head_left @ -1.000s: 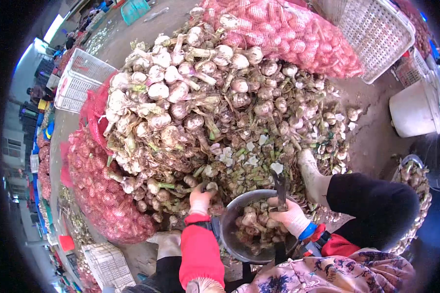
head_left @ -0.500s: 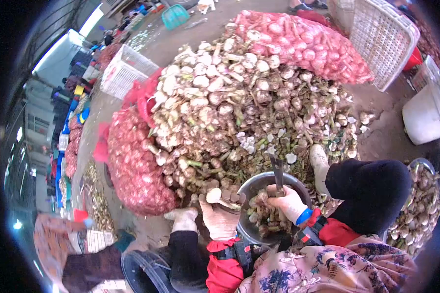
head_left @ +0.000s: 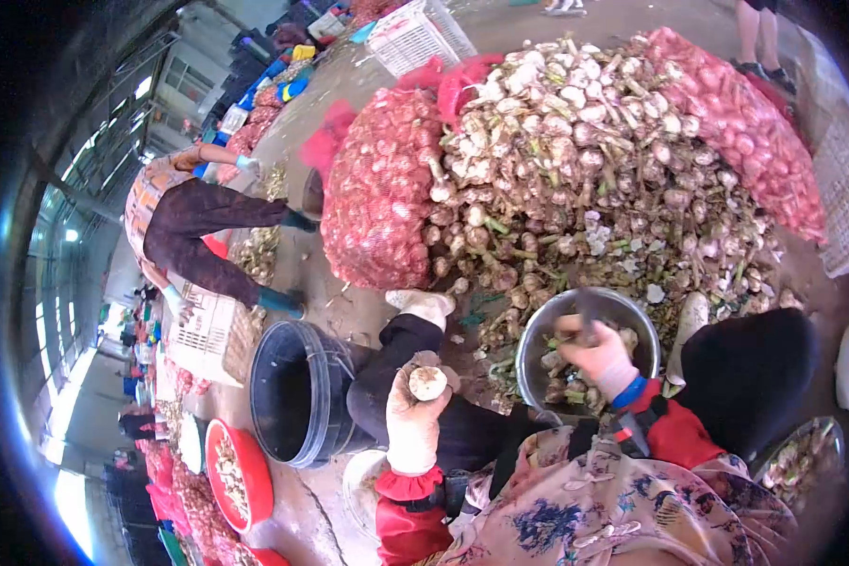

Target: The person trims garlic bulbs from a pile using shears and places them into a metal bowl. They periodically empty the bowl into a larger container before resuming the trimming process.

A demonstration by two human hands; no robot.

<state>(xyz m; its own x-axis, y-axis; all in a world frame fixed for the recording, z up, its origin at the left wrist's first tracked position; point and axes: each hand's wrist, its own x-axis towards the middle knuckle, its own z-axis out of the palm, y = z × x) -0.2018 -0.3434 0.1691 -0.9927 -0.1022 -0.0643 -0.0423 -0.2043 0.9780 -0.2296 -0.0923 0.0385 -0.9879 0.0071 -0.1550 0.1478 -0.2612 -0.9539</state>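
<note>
White garlic bulb held in left hand; right hand grips dark knife above metal bowl.

Looks like a large working shed for bulk garlic. Judged so from a loose garlic heap on bare, hard floor, beside stuffed red mesh sacks. Noted close by: white crates, a black bucket, a red basin. Seen farther off: more filled sacks, a bending worker, a high window, metal framing.
</note>
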